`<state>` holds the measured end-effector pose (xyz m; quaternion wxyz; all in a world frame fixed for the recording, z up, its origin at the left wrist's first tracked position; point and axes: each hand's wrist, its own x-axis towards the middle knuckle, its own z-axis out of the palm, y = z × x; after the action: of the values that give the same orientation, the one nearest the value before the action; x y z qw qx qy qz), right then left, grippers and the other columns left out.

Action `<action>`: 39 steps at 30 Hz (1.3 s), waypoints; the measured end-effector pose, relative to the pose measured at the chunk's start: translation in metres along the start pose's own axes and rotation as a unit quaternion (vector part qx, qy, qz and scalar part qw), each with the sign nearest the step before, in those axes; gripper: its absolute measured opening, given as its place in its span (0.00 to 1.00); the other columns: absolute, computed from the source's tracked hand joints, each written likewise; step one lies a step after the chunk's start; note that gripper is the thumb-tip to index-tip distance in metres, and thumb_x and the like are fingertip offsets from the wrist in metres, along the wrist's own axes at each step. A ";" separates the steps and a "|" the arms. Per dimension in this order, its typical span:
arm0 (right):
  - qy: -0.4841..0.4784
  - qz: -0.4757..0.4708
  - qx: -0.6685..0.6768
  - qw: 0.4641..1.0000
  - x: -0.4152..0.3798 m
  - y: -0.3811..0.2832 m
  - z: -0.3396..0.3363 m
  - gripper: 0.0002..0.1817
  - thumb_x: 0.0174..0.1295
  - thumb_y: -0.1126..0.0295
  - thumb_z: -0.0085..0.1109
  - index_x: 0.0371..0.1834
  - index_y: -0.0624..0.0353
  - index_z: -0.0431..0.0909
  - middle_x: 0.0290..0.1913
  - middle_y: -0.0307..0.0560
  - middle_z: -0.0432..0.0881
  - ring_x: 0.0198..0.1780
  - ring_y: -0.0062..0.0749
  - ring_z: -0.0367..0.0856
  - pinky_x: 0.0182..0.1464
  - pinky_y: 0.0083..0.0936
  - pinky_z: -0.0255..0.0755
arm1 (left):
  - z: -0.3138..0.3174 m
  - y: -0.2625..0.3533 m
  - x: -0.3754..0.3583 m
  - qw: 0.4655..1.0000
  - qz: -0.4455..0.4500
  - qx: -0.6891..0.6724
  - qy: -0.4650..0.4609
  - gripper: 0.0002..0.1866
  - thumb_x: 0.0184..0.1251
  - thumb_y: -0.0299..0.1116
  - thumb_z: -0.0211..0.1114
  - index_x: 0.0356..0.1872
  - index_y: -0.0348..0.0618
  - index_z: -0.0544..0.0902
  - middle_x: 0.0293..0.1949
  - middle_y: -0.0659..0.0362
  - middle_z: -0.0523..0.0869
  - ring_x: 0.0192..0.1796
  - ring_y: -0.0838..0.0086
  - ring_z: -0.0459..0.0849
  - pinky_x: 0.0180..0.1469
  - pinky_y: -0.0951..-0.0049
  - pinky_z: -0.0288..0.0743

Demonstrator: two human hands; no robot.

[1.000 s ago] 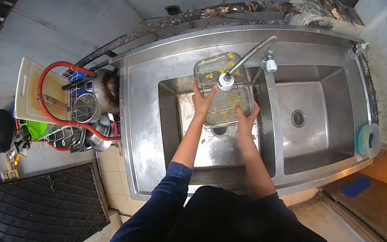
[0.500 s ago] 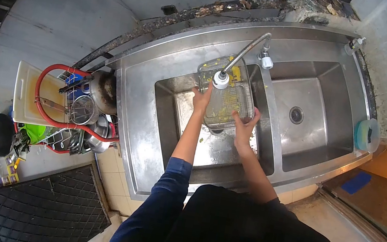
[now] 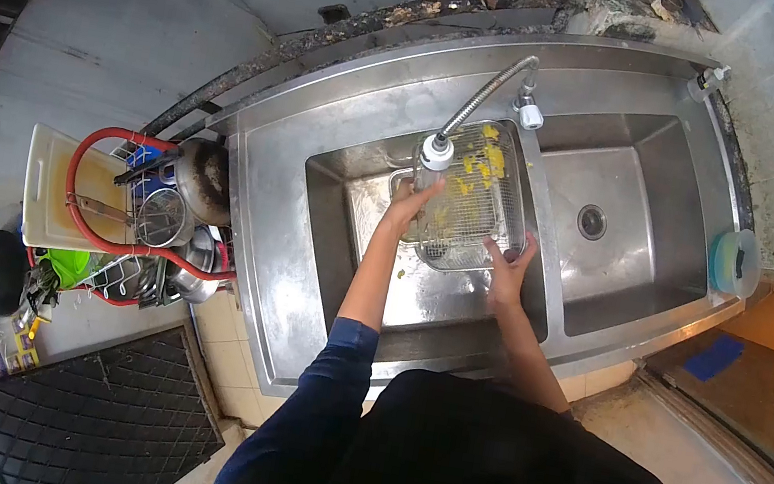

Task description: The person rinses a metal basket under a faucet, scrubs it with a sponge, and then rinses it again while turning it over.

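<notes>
A wire mesh basket [image 3: 483,212] with yellow bits stuck to it is held over the left sink basin [image 3: 319,221]. Below the white faucet head [image 3: 437,153], my left hand [image 3: 410,207] grips the left side of the basket, its fingers partly hidden. At the basket's lower right corner is my right hand [image 3: 508,269], thumb and fingers closed on the rim. Water seems to run from the faucet head onto the mesh. Another metal rim shows partly beneath the basket, at its left.
The right basin [image 3: 609,247] has a drain. A dish rack with a red hose [image 3: 80,163], pots and a white board [image 3: 46,188] stands at the left. A plastic tub [image 3: 736,264] sits on the right edge, a bottle [image 3: 705,85] at the back corner.
The basket has shifted right and turned, showing more of its mesh and yellow bits. My left hand has moved right under the faucet head, and my right hand has moved slightly right and down.
</notes>
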<state>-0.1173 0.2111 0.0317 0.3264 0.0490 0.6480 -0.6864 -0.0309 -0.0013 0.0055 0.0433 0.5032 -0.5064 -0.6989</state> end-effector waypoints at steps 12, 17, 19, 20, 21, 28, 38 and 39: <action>-0.040 0.008 -0.021 0.999 0.008 0.034 -0.010 0.44 0.51 0.72 0.72 0.66 0.43 0.50 0.44 0.43 0.69 0.41 0.22 0.70 0.28 0.22 0.65 | 0.002 -0.032 0.064 0.966 0.035 -0.145 0.214 0.57 0.47 0.53 0.77 0.66 0.22 0.54 0.60 0.39 0.72 0.60 0.59 0.74 0.59 0.62 0.70; 0.010 0.087 0.020 0.996 -0.007 0.027 -0.008 0.42 0.51 0.70 0.72 0.64 0.42 0.51 0.40 0.39 0.70 0.31 0.18 0.68 0.22 0.20 0.60 | -0.017 -0.054 0.082 0.993 0.090 -0.028 0.073 0.66 0.39 0.48 0.82 0.71 0.24 0.46 0.64 0.37 0.68 0.65 0.54 0.71 0.64 0.63 0.65; 0.028 0.135 0.067 0.988 -0.003 0.027 -0.009 0.42 0.51 0.69 0.72 0.64 0.42 0.51 0.39 0.38 0.70 0.28 0.18 0.67 0.21 0.19 0.60 | -0.007 -0.017 0.027 0.992 0.119 0.042 0.019 0.64 0.43 0.48 0.81 0.72 0.27 0.45 0.65 0.39 0.68 0.66 0.56 0.69 0.65 0.63 0.65; 0.008 0.150 0.080 0.985 0.002 0.030 -0.016 0.42 0.51 0.69 0.72 0.64 0.41 0.51 0.39 0.37 0.70 0.28 0.19 0.67 0.21 0.20 0.61 | -0.005 -0.005 0.006 0.982 0.147 0.110 -0.035 0.62 0.46 0.48 0.79 0.72 0.30 0.44 0.65 0.41 0.67 0.67 0.57 0.67 0.66 0.63 0.64; -0.011 0.165 0.092 0.982 0.004 0.028 -0.018 0.43 0.51 0.69 0.72 0.64 0.41 0.50 0.40 0.36 0.70 0.27 0.19 0.67 0.21 0.20 0.63 | -0.007 -0.006 0.006 0.983 0.144 0.111 -0.035 0.62 0.46 0.48 0.79 0.72 0.30 0.44 0.65 0.41 0.67 0.67 0.57 0.67 0.66 0.63 0.64; -0.090 0.098 0.027 0.991 0.011 0.015 -0.012 0.45 0.51 0.68 0.71 0.66 0.44 0.48 0.56 0.49 0.66 0.51 0.33 0.70 0.47 0.37 0.71 | -0.021 -0.035 0.062 0.959 0.057 0.097 0.261 0.63 0.47 0.74 0.63 0.69 0.25 0.54 0.50 0.41 0.79 0.40 0.65 0.82 0.33 0.64 0.76; -0.078 -0.007 -0.080 0.994 0.025 0.006 -0.006 0.44 0.49 0.64 0.72 0.65 0.53 0.52 0.44 0.47 0.73 0.42 0.29 0.74 0.36 0.26 0.68 | -0.001 0.007 -0.019 0.992 0.032 0.101 0.072 0.84 0.29 0.64 0.80 0.69 0.46 0.16 0.69 0.25 0.35 0.74 0.41 0.41 0.73 0.54 0.49; -0.084 -0.049 -0.073 0.993 0.021 0.004 0.001 0.44 0.50 0.63 0.72 0.66 0.53 0.51 0.45 0.48 0.73 0.43 0.29 0.73 0.36 0.26 0.68 | 0.004 0.013 -0.028 0.985 0.043 0.137 0.098 0.85 0.27 0.63 0.81 0.68 0.47 0.15 0.68 0.23 0.32 0.74 0.38 0.41 0.73 0.54 0.48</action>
<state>-0.1312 0.2024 0.0181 0.3477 -0.0645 0.6683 -0.6545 -0.0266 0.0111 0.0338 0.0533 0.5480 -0.6116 -0.5682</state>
